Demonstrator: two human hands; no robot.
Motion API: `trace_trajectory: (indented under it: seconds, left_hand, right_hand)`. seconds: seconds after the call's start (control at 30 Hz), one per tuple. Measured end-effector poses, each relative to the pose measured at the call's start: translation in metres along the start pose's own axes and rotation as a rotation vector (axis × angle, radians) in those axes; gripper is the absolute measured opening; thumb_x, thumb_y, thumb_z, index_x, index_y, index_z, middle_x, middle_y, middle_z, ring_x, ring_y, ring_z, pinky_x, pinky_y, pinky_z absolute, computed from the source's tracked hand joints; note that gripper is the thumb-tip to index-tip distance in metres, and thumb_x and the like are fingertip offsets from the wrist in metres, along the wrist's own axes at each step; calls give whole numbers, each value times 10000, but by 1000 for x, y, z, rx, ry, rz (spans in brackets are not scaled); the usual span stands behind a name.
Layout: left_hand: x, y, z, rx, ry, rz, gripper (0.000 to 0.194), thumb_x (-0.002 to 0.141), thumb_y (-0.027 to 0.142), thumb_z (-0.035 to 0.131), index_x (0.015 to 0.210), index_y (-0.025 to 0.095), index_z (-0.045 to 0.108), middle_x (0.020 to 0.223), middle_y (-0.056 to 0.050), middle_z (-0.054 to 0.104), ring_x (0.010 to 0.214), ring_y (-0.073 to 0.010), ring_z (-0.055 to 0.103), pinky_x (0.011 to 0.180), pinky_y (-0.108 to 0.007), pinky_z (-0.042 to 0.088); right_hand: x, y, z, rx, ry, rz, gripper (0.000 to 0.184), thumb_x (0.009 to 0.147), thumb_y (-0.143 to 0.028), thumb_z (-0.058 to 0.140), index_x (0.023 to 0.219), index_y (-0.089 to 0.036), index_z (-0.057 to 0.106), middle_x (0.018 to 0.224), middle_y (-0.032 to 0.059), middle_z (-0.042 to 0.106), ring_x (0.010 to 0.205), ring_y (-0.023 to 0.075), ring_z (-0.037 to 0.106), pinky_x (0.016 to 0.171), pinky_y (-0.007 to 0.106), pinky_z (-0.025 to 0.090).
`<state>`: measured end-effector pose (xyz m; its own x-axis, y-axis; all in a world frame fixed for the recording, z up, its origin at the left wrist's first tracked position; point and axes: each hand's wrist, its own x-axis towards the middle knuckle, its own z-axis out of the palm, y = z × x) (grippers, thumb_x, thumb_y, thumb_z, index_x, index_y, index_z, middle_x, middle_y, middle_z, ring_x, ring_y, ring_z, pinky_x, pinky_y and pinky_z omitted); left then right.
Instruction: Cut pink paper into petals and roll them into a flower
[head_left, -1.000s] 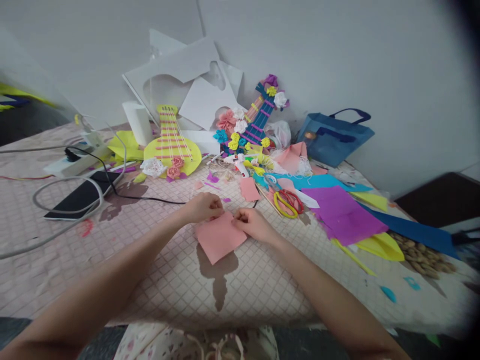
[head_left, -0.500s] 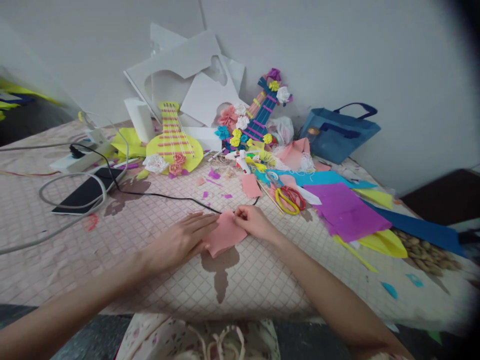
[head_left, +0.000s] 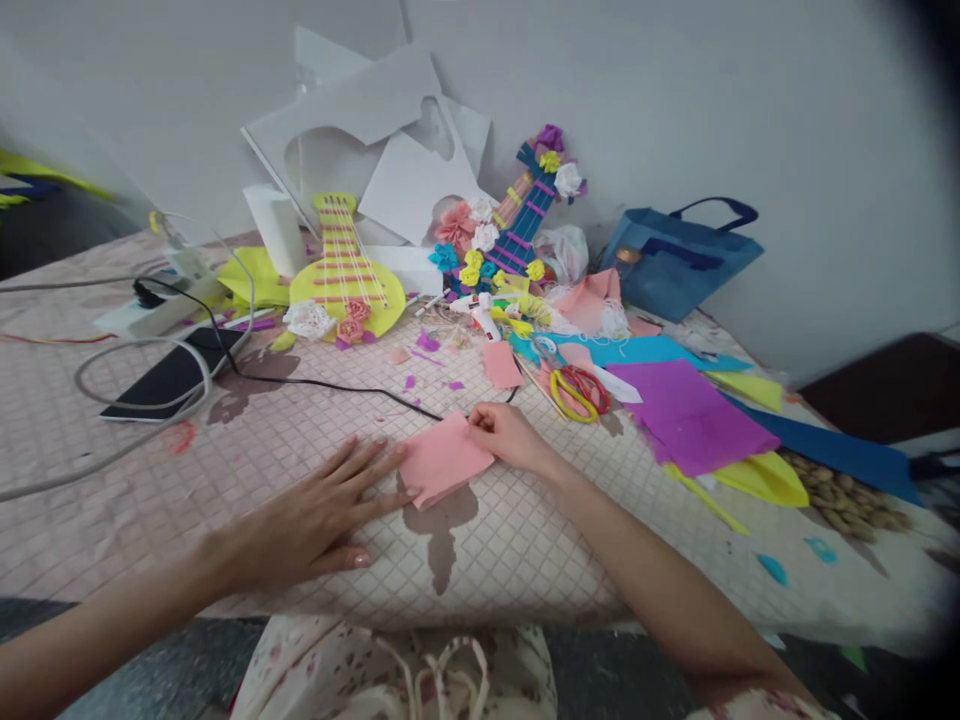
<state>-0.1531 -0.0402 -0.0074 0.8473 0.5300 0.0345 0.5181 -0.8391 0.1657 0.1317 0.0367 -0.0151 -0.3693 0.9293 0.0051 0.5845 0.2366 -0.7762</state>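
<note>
A pink piece of crepe paper (head_left: 444, 460) lies folded on the table in front of me, with its near edges slightly raised. My right hand (head_left: 504, 432) pinches its right upper corner between thumb and curled fingers. On the left, my left hand (head_left: 322, 515) rests flat with the fingers spread, its fingertips at the paper's left edge. Just beyond my right hand lies a smaller pink paper piece (head_left: 501, 366). Scissors with yellow and red handles (head_left: 576, 394) are to the right of that piece.
A white glue gun (head_left: 480, 312) sits at the back among scraps. Two decorated paper guitars stand there, one yellow (head_left: 349, 290), one blue (head_left: 517, 235). Purple paper (head_left: 694, 415) lies right, near a blue bag (head_left: 675, 260). A black cable (head_left: 330, 382) crosses the table; a black tablet-like slab (head_left: 176, 375) lies left.
My left hand has slid left off the pink paper and spread its fingers, uncovering more of the sheet. My right hand keeps its pinch at the corner.
</note>
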Motion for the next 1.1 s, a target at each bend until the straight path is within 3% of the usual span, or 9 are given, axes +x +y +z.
trace_trajectory:
  seconds: [0.27,0.47,0.7,0.83,1.0,1.1]
  left_hand:
    - [-7,3,-4,-43,18,2,622,835,458,526,1399,420,266,1536,-23,83,1393,-359,81,1077,-594,150]
    - [3,4,-3,-32,31,-58,723,881,475,428,1461,272,48,1525,-103,122,1399,-325,75,1084,-587,69]
    - [4,18,2,-45,22,3,630,846,494,485,1418,387,242,1536,-57,95,1388,-348,143,1075,-616,76]
    - [0,18,2,-66,30,9,645,819,523,512,1403,421,256,1537,-36,100,1388,-357,134,1072,-620,95]
    - [-2,13,9,-6,46,-80,735,852,527,444,1460,294,102,1526,-86,151,1391,-342,129,1079,-609,49]
    - [-5,11,16,69,83,-161,726,846,549,437,1457,303,132,1529,-76,150,1387,-366,115,1071,-621,56]
  right_hand:
    - [0,-1,-1,11,-12,11,69,701,-211,539,643,-178,523,525,-45,490,500,94,425,481,201,276]
    - [-1,-1,-1,7,-19,4,55,705,-205,527,656,-181,527,531,-45,497,501,95,435,490,208,285]
    - [1,1,1,-10,-5,-27,48,699,-200,529,656,-178,530,545,-44,487,521,97,431,485,206,268]
    - [1,1,1,-2,-11,-25,49,701,-202,527,659,-176,530,538,-46,482,519,97,430,484,205,270]
    - [0,1,1,21,-11,-18,60,704,-207,534,653,-177,524,541,-42,490,516,95,434,478,201,276]
    - [1,3,1,62,-22,-8,76,709,-215,545,648,-178,518,534,-45,484,495,86,422,463,197,271]
